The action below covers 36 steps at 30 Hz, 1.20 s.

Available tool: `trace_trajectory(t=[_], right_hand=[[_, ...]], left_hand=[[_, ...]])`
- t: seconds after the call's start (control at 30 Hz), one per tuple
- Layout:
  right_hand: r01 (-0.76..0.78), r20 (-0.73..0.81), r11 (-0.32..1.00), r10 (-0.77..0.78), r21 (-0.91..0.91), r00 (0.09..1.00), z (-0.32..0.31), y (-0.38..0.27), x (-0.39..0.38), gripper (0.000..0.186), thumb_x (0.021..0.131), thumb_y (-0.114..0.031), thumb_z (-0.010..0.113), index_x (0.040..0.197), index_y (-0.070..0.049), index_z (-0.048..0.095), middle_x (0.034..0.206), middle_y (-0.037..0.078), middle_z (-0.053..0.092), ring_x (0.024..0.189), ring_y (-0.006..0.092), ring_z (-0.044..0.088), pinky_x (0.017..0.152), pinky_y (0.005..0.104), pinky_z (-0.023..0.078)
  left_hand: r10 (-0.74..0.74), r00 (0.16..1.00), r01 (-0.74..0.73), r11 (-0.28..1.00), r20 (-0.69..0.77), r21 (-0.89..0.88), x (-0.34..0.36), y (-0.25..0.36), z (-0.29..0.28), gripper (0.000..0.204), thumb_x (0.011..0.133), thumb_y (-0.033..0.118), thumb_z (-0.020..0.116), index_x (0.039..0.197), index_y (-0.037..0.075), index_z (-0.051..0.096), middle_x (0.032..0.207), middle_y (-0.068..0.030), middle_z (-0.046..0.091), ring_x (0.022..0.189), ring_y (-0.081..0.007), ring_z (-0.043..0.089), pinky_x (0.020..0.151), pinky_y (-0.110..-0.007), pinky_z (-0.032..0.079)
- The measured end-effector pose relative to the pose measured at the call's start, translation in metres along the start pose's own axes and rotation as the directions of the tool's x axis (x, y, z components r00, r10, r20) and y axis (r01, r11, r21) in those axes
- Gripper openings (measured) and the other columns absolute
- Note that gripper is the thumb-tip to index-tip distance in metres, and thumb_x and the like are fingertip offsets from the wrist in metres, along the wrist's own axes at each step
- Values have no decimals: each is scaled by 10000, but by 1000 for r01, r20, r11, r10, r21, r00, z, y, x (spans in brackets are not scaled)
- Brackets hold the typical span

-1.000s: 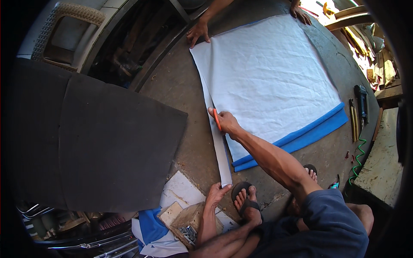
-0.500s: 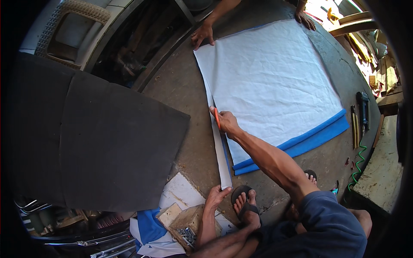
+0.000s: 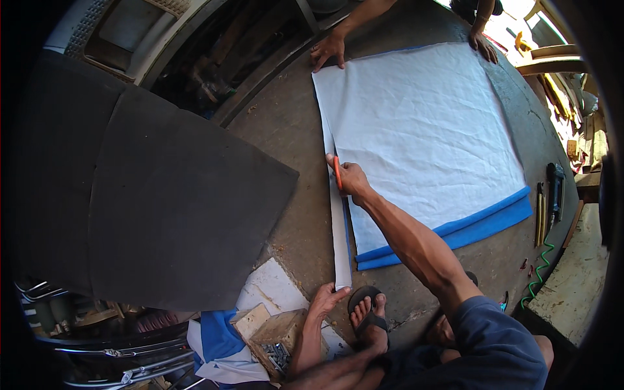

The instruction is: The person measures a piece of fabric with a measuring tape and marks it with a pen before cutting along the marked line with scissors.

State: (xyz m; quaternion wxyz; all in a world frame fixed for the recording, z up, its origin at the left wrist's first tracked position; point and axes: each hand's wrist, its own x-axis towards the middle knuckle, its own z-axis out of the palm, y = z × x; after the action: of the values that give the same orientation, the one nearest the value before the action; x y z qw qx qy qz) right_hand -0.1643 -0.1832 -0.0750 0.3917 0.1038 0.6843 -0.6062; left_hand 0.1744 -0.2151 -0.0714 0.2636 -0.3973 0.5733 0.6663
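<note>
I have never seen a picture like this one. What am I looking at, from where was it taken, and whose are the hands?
This is one view from a wide fisheye camera worn on a person's head, looking down, so straight edges bend near the rim. No machine is here, only bare hands.

The wearer's right hand holds an orange-handled cutting tool against the left edge of a large white sheet with a blue underside, spread on the grey concrete floor. A narrow white strip lies along that edge; whether it is fully cut free cannot be told. The wearer's left hand presses the strip's near end.

Two hands of another person hold down the sheet's far corners. A big dark grey foam panel lies to the left, and long hand tools to the right.
</note>
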Motion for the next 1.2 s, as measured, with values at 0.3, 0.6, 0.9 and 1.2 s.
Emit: trace_trajectory(t=[0.3,0.6,0.9,1.2], right_hand=[[20,1,1000,-20,-11,1000,2,1,12,700,837,-755,613,716,-67,555,587,14,463,497,153,468,467,323,390],[36,25,999,-36,22,999,3,0,24,654,852,-711,641,697,-85,538,562,-8,427,449,135,434,423,307,361],[36,71,994,-43,100,997,0,-4,37,654,830,-704,676,751,-62,582,576,-23,421,471,109,414,430,306,319],[69,54,997,-71,33,996,3,-11,41,736,820,-769,620,736,-38,587,608,26,494,514,155,488,478,327,407]], left_hand=[[-26,1000,26,1000,-7,10,2,-5,-3,367,862,335,785,1025,16,707,816,1,651,704,-78,523,646,-261,420],[-67,998,68,997,-12,22,0,-5,-5,378,854,359,782,1025,30,706,850,8,651,757,-92,551,720,-270,441],[-76,997,75,996,8,52,-3,4,-4,408,862,365,763,1066,17,705,875,5,658,769,-85,550,715,-267,442],[-78,996,79,996,-31,30,-7,0,-11,362,858,313,773,1045,7,724,873,-2,681,783,-88,581,732,-274,462]])
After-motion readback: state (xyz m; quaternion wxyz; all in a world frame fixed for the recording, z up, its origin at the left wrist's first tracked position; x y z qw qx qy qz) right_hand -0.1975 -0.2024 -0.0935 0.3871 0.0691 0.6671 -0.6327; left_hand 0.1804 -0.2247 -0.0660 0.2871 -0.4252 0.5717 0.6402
